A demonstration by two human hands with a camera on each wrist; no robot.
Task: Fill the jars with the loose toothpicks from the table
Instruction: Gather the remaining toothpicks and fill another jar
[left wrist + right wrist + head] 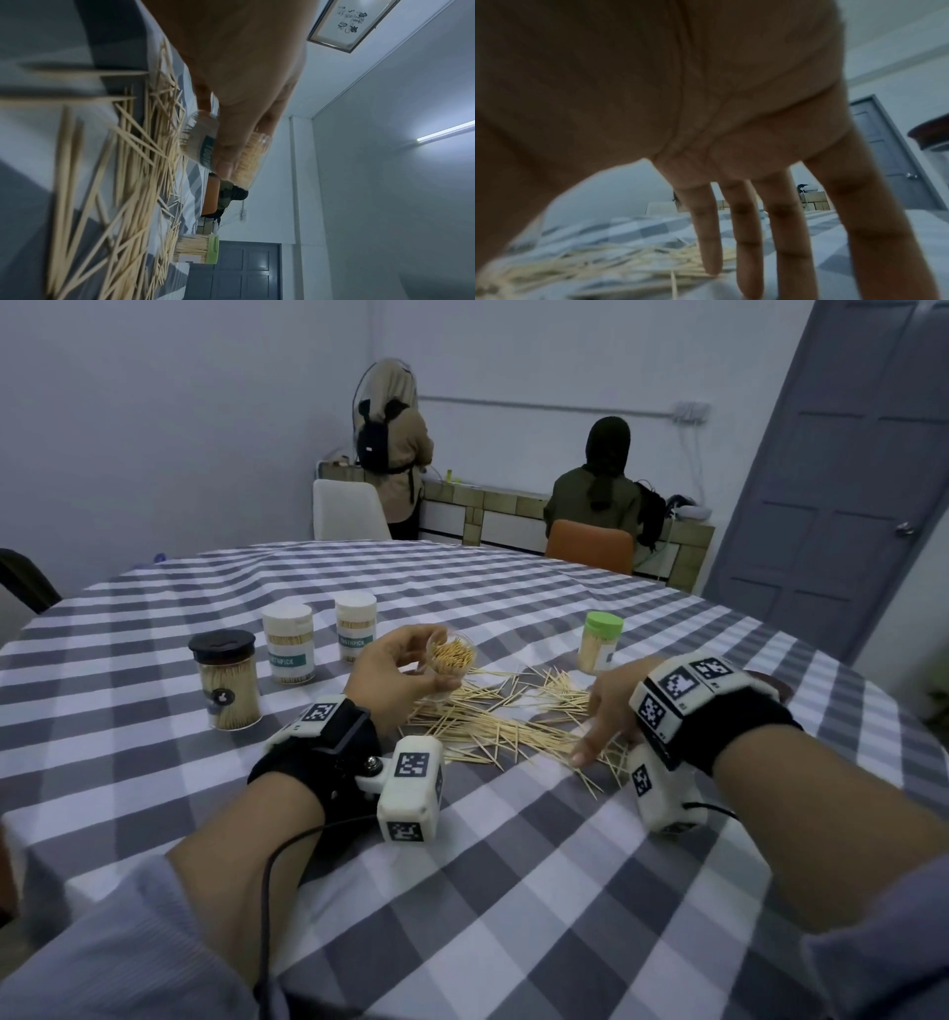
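Note:
My left hand (405,667) grips an open clear jar (452,657) packed with toothpicks, tilted above the left end of the loose toothpick pile (493,716). In the left wrist view the thumb and fingers (226,160) wrap that jar (254,158) over the scattered toothpicks (133,162). My right hand (603,711) is spread, fingers straight, its fingertips down on the right end of the pile. The right wrist view shows its straight fingers (746,233) reaching to the toothpicks (590,261) and holding nothing.
Closed, filled jars stand on the checked tablecloth (513,865): a black-lidded one (225,680), two white-lidded ones (288,643) (355,629), and a green-lidded one (600,642) behind the pile. Two people sit or stand at the far wall by a counter; a door is at right.

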